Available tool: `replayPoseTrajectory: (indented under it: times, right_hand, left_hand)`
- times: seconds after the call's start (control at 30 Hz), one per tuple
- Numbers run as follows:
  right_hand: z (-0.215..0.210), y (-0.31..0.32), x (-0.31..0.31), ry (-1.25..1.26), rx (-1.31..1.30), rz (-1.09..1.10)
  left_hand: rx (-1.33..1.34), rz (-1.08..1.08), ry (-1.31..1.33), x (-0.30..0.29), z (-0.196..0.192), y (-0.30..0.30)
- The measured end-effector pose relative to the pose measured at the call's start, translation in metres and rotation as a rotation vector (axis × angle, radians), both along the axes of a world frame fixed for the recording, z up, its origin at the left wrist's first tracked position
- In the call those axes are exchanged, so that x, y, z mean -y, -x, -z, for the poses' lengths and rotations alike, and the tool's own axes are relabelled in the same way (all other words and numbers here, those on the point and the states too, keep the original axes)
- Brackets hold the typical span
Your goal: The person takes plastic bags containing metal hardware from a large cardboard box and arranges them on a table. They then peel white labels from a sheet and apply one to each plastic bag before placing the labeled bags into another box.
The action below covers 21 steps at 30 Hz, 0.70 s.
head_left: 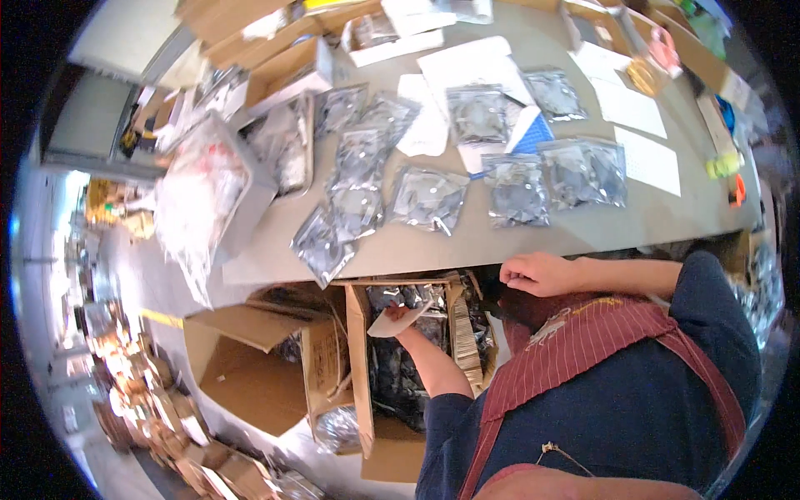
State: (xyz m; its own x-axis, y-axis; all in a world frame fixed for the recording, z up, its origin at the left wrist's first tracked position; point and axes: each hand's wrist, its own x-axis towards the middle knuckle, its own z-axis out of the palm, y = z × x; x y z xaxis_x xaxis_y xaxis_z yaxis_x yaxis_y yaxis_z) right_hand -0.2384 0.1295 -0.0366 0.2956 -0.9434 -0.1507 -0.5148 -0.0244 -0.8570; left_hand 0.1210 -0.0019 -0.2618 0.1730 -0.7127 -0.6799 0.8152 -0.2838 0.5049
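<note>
My left hand (395, 313) reaches down over an open cardboard box (358, 367) below the table edge. A white slip of paper or card (417, 320) lies across its palm, with the fingers curled at one side of it. Dark items in clear plastic bags (400, 375) fill the box. My right hand (531, 273) rests at the table's front edge, its fingers curled in and nothing showing in them. On the table, nearest to my hands, are clear zip bags of dark parts (515, 192), among them one bag (323, 246) hanging slightly over the edge.
Another open carton (258, 375) stands left of the filled box. A grey bin (242, 208) with crumpled clear plastic (200, 192) sits at the table's left end. Paper sheets (646, 158), a tape roll (643, 77) and small boxes (292, 75) lie farther back.
</note>
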Motion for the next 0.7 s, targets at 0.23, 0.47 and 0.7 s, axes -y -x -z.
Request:
replayPoseTrajectory:
  times: [0.23,0.47,0.7]
  right_hand:
    - [-0.011,0.014,-0.012,-0.107,-0.064,0.174]
    - [-0.015,-0.003,0.005,0.012,-0.098,0.316]
    - [-0.023,-0.014,0.015,-0.016,-0.211,0.307]
  left_hand:
    - [-0.021,0.073,0.008,0.023,0.001,0.007]
    - [-0.050,0.158,-0.023,0.028,0.007,0.012]
    - [-0.096,0.198,-0.038,0.013,0.023,0.029]
